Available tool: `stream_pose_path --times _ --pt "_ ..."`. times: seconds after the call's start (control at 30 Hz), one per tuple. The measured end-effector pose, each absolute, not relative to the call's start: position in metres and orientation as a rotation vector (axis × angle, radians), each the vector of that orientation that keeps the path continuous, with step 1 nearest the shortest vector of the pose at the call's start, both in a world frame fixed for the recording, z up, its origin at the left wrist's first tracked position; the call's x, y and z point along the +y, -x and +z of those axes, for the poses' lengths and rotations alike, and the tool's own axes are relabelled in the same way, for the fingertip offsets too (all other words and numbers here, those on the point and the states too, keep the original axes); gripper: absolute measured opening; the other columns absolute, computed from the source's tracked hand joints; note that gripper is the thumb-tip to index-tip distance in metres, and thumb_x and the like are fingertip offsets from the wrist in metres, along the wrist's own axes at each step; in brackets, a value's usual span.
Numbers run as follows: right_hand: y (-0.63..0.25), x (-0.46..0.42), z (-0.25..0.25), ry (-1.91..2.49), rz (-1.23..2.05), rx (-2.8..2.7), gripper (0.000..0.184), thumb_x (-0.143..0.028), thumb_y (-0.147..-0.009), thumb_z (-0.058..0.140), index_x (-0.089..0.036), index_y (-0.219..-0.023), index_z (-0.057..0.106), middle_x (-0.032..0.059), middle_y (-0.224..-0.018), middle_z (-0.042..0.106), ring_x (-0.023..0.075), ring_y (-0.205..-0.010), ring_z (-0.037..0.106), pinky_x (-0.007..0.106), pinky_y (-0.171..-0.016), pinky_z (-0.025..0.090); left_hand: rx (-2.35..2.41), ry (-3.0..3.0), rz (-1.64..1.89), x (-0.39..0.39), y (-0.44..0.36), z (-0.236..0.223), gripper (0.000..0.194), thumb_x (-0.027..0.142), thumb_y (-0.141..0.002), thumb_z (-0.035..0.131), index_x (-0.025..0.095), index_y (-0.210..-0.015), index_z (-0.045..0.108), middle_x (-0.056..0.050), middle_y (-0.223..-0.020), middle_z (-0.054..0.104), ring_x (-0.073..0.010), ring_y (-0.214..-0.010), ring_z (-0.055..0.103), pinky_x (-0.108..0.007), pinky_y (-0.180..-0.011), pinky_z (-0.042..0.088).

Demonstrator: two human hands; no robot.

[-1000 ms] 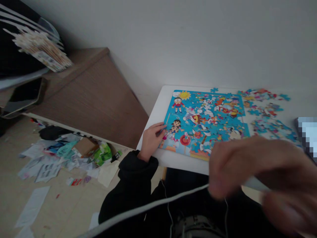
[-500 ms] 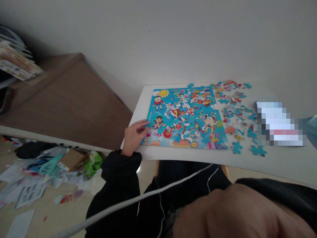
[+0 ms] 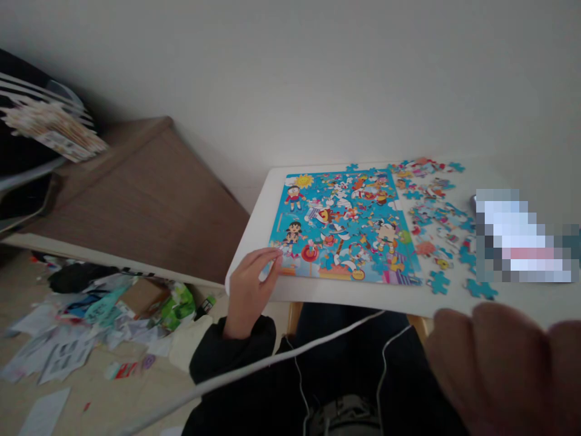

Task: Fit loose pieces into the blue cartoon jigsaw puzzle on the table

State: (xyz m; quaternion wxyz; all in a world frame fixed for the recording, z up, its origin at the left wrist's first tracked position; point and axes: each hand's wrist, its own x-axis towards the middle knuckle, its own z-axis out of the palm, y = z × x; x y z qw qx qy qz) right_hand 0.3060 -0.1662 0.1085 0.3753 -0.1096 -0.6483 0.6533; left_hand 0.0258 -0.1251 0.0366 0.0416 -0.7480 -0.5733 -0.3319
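Note:
A colourful cartoon jigsaw puzzle (image 3: 333,224) lies on the white table, with a sun and several cartoon figures on a blue ground. Over its lower left corner, my left hand (image 3: 252,287) has thumb and fingers drawn together in a pinch; whatever they hold, if anything, is too small to make out. My right hand (image 3: 503,369) looms large and blurred at the lower right, close to the camera. Its knuckles are curled and its fingertips are hidden. Loose puzzle pieces (image 3: 440,209) are scattered along the puzzle's right side, several of them overlapping.
A phone with a blurred-out screen (image 3: 521,236) lies on the white table (image 3: 258,215) at the right. A white cable (image 3: 272,360) crosses low in front of me. A brown cabinet (image 3: 181,206) stands at the left, with papers and bags (image 3: 109,315) on the floor below.
My left hand has moved from the puzzle's left edge down to its lower left corner. My right hand has shifted to the right. The view has tilted slightly.

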Motion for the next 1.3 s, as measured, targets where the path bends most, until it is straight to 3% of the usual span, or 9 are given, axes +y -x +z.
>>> stream_pose_path --times 0.13,0.27,0.4,0.6,0.67,0.7,0.77,0.87,1.3 --pt "-0.293 -0.17 0.112 0.71 1.151 -1.253 0.033 -0.041 -0.086 0.051 -0.026 -0.058 0.04 -0.0038 -0.039 0.025 0.012 -0.034 0.029 0.029 -0.034 0.028 -1.704 2.44 -0.945 -0.115 -0.058 0.02 0.019 0.022 -0.092 0.05 0.02 -0.101 0.067 -0.006 -0.102 0.07 -0.019 -0.094 0.066 -0.035 -0.086 0.056" --pt "-0.286 -0.167 0.096 1.027 0.912 -1.094 0.039 -0.042 -0.082 0.059 -0.024 -0.053 0.039 -0.0028 -0.044 0.027 0.0128 -0.04 0.029 0.03 -0.035 0.026 -1.717 2.503 -0.746 -0.094 -0.079 0.007 0.026 0.019 -0.092 0.05 0.017 -0.115 0.063 -0.011 -0.12 0.064 -0.0225 -0.113 0.059 -0.041 -0.096 0.05" --pt "-0.283 -0.15 0.067 1.181 0.778 -1.257 0.036 -0.027 -0.083 0.061 -0.021 -0.055 0.038 -0.0045 -0.05 0.032 0.0106 -0.046 0.03 0.028 -0.041 0.025 -1.765 2.519 -0.725 -0.086 -0.078 0.005 0.023 0.017 -0.09 0.053 0.017 -0.111 0.064 -0.009 -0.11 0.069 -0.0217 -0.103 0.064 -0.04 -0.093 0.051" --pt "-0.264 -0.126 0.038 1.25 0.328 -1.401 0.052 -0.011 -0.076 0.064 -0.021 -0.056 0.017 -0.0086 -0.049 0.018 0.0049 -0.041 0.018 0.023 -0.038 0.019 -1.841 2.481 -1.02 -0.089 -0.066 0.009 0.02 0.014 -0.083 0.059 0.02 -0.101 0.064 -0.005 -0.105 0.069 -0.0183 -0.096 0.065 -0.034 -0.085 0.053" --pt "-0.258 -0.122 0.034 1.273 0.207 -1.478 0.052 -0.009 -0.076 0.062 -0.021 -0.054 0.016 -0.0087 -0.048 0.016 0.0043 -0.039 0.017 0.022 -0.036 0.018 -1.913 2.379 -1.144 -0.093 -0.065 0.012 0.01 0.014 -0.079 0.062 0.02 -0.087 0.063 -0.002 -0.092 0.068 -0.0153 -0.083 0.064 -0.028 -0.075 0.053" --pt "-0.256 -0.121 0.033 1.283 0.172 -1.503 0.052 -0.009 -0.077 0.061 -0.021 -0.054 0.016 -0.0087 -0.047 0.015 0.0041 -0.038 0.017 0.022 -0.036 0.018 -1.966 2.276 -1.232 -0.095 -0.065 0.013 0.007 0.015 -0.078 0.063 0.02 -0.075 0.059 0.001 -0.078 0.064 -0.0127 -0.071 0.061 -0.024 -0.065 0.051" --pt "-0.254 -0.12 0.03 1.318 0.155 -1.507 0.051 -0.009 -0.078 0.059 -0.021 -0.053 0.016 -0.0086 -0.047 0.015 0.0041 -0.038 0.018 0.022 -0.036 0.02 -2.077 1.933 -1.46 -0.101 -0.065 0.014 0.032 0.016 -0.079 0.06 0.02 -0.055 0.039 0.008 -0.052 0.041 -0.0079 -0.048 0.042 -0.02 -0.047 0.038" --pt "-0.254 -0.119 0.026 1.337 0.195 -1.467 0.051 -0.01 -0.078 0.059 -0.021 -0.054 0.016 -0.0086 -0.048 0.015 0.0041 -0.039 0.018 0.021 -0.037 0.021 -2.119 1.466 -1.734 -0.11 -0.066 0.013 0.05 0.016 -0.083 0.055 0.02 -0.051 0.016 0.009 -0.047 0.016 -0.0064 -0.041 0.019 -0.021 -0.041 0.021" --pt "-0.311 -0.146 0.016 1.35 0.108 -1.562 0.048 -0.003 -0.078 0.055 -0.02 -0.057 0.016 -0.0093 -0.05 0.017 0.0031 -0.04 0.02 0.016 -0.039 0.025 -1.88 1.622 -1.491 -0.119 -0.064 0.012 0.048 0.011 -0.072 0.06 0.018 -0.044 0.022 0.009 -0.044 0.017 -0.0038 -0.04 0.019 -0.02 -0.041 0.02"
